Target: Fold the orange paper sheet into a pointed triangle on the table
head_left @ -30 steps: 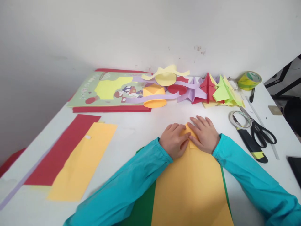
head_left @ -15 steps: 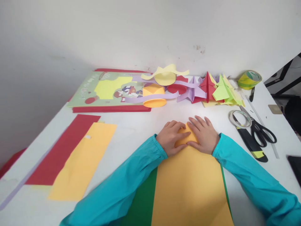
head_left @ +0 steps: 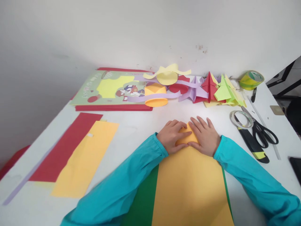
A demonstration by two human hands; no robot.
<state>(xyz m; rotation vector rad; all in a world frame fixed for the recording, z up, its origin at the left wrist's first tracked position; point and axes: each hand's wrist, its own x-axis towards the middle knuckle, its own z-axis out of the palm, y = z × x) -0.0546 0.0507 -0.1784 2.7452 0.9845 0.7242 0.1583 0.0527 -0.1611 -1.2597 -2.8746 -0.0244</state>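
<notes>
A long orange paper sheet (head_left: 190,185) lies in front of me on a green sheet (head_left: 143,204), its far end folded to a point. My left hand (head_left: 171,136) and my right hand (head_left: 205,136) both rest on that folded tip (head_left: 187,137). Fingers lie flat and press the paper down; the left forefinger reaches across the fold. Both arms wear teal sleeves.
Red (head_left: 68,147) and orange (head_left: 86,163) paper strips lie at the left. A picture book (head_left: 108,89), paper hats (head_left: 156,94) and folded paper shapes (head_left: 216,89) line the wall. Tape roll (head_left: 241,119), scissors (head_left: 263,133), a utility knife (head_left: 254,147) and striped tape (head_left: 250,80) are at the right.
The hands drew closer over the folded tip and flattened it; the small lower flap seen a second ago is covered. The view shifted slightly.
</notes>
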